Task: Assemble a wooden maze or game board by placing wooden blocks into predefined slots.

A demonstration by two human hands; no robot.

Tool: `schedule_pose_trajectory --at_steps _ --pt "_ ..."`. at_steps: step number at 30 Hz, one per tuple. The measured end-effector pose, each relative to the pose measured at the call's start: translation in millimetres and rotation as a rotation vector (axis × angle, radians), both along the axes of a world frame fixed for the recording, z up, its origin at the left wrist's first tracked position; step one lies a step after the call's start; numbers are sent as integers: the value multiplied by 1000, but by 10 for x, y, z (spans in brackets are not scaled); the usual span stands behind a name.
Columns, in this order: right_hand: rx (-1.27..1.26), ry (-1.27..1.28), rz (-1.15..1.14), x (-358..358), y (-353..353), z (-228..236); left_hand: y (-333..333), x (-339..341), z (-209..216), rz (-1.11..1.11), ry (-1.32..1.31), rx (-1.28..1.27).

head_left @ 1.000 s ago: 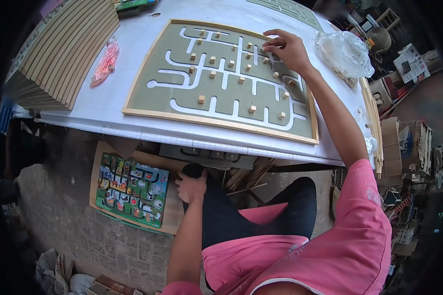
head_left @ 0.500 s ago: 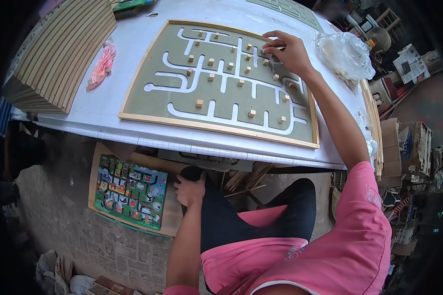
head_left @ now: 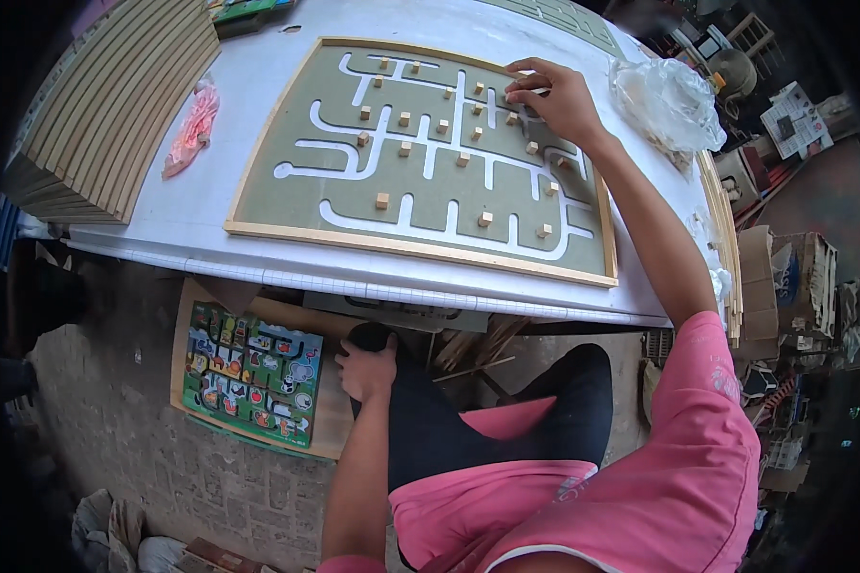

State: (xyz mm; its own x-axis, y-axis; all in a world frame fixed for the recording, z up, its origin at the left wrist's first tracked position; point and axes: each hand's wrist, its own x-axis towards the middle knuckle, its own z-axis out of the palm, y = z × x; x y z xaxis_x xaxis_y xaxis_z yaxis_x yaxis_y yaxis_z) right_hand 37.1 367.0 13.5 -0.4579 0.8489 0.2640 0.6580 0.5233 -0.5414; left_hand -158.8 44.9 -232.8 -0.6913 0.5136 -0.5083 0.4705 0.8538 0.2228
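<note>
A grey-green board (head_left: pixel 287 205) with white curved grooves and a light wooden frame lies on the white table. Several small wooden blocks (head_left: pixel 382 201) stand across it. Over the board's far right part is my right hand (head_left: pixel 559 103), its thumb and index finger curled together in a pinch. What lies between those fingertips is too small and covered to make out. Down below the table edge, my left hand (head_left: pixel 364 371) rests on my left knee in dark trousers, fingers spread and holding nothing.
A tall stack of wood-edged boards (head_left: pixel 115 105) stands at the left, beside a crumpled pink plastic bag (head_left: pixel 191 132). A clear plastic bag (head_left: pixel 667 105) lies at the right. Below the table leans a colourful picture board (head_left: pixel 253 372). Thin wooden strips (head_left: pixel 721 239) line the table's right side.
The whole view has shifted slightly, with the board a little further left in it. My right hand keeps its place over the far right of the board; my left hand stays on the knee.
</note>
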Motion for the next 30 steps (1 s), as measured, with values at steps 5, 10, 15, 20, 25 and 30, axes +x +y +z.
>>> schedule_pose_trajectory --at_steps 5,10,15,20,25,30 --pt "-14 10 -9 -7 -11 3 12 8 30 13 -2 -18" --pt "11 -21 -6 -14 -11 12 4 4 25 12 -3 -12" --pt "5 33 19 -5 12 -6 11 -4 35 18 -18 -22" --pt "8 26 24 -7 10 -6 19 -4 49 17 -17 -33" --pt "-29 37 32 1 38 -7 7 0 23 9 -5 -18" --pt "-35 39 31 6 32 13 28 4 73 12 -10 -24"
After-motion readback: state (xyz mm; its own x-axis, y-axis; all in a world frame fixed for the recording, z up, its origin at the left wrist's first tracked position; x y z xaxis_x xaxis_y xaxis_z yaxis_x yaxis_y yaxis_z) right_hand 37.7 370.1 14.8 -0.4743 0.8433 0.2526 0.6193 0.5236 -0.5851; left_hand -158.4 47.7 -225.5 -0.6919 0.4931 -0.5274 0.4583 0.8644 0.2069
